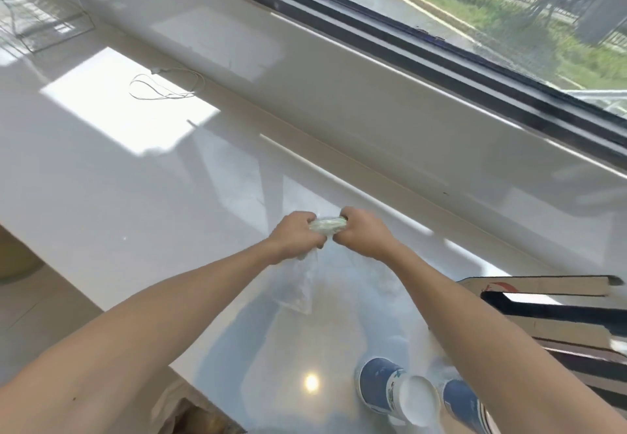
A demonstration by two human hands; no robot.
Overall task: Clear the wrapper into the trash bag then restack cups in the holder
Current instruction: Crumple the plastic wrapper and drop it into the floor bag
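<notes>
My left hand (294,238) and my right hand (362,234) are held out over the white counter (135,189), close together, both gripping a crumpled greenish clear wrapper (328,226). A loose clear plastic sheet (305,284) hangs down from below my hands. Near the bottom edge a blue and white paper cup (395,391) lies on its side, bottom facing me. A second blue cup (463,403) lies to its right, partly hidden by my right forearm. No trash bag or cup holder is clearly in view.
A brown cardboard box (549,318) with open flaps sits at the right. A thin white cable (163,89) lies coiled on the counter at far left. Behind it runs a white ledge (373,108) under a dark-framed window (441,43).
</notes>
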